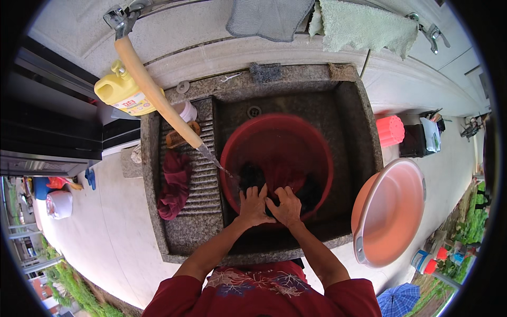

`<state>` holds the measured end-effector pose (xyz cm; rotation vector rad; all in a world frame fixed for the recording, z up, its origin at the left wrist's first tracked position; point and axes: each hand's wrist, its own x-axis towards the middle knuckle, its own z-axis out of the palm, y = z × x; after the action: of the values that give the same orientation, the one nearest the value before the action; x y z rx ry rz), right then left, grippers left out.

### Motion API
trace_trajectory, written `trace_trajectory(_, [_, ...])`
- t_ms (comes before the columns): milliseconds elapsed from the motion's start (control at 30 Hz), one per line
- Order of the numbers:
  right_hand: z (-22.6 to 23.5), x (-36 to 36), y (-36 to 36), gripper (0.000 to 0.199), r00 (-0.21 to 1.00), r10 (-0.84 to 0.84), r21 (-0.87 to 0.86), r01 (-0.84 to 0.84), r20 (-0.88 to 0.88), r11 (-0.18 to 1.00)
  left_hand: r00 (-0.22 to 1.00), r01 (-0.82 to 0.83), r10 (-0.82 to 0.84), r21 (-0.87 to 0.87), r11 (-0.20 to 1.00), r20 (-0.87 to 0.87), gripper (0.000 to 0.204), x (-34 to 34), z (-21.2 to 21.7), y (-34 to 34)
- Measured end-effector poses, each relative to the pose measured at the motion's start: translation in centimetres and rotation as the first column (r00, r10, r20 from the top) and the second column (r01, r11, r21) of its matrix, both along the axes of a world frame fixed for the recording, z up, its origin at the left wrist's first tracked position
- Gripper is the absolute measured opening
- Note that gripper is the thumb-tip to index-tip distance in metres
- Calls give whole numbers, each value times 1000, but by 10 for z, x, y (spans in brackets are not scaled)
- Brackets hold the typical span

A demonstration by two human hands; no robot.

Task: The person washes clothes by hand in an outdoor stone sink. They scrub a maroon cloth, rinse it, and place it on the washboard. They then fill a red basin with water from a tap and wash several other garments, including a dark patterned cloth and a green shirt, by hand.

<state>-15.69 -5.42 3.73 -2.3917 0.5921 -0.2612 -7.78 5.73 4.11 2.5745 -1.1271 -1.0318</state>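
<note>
A red basin (317, 138) stands in the grey stone sink (346, 121), holding water, dark clothing (251, 175) and a dark red cloth (281, 170). Over its near side, my left hand (254, 207) presses down on the wet clothes with fingers spread. Close beside it, my right hand (285, 206) lies on the laundry too, fingers stretched forward and apart. From a beige hose (153, 90) on the tap (122, 20), water (214, 157) runs into the basin's left side. Another maroon garment (174, 185) rests on the ribbed stone washboard (203, 193) at the left.
A yellow jug (124, 94), a white tub (187, 112) and a brown brush (177, 138) sit at the sink's left. An orange basin (388, 216) leans tilted against the right edge. Cloths (364, 27) hang on the wall above. Further right is a pink bucket (390, 130).
</note>
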Motion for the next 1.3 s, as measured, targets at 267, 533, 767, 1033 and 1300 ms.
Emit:
trace_trajectory(267, [-71,18,-14,23,988,-45,-243,9,-145,970,970,1,25,-107,994,242,86,-1,-61,-12])
trace_trajectory(533, [-86,53,-37,22,969,-90,-222,39,-228,974,989,-69,87,-141,988,123,78,23,-66,-25])
trace_trajectory(767, [-79,123,-89,29,918,-97,-437,-89,-386,895,922,-386,379,-237,892,-75,65,71,-107,-42])
trace_trajectory(1033, [-67,104,-97,45,871,134,131,-81,-473,988,751,-633,518,-225,741,-409,80,69,-62,-42])
trace_trajectory(1300, [1,4,-5,21,981,192,28,-191,-32,981,942,-304,335,-506,807,-32,74,-14,-47,25])
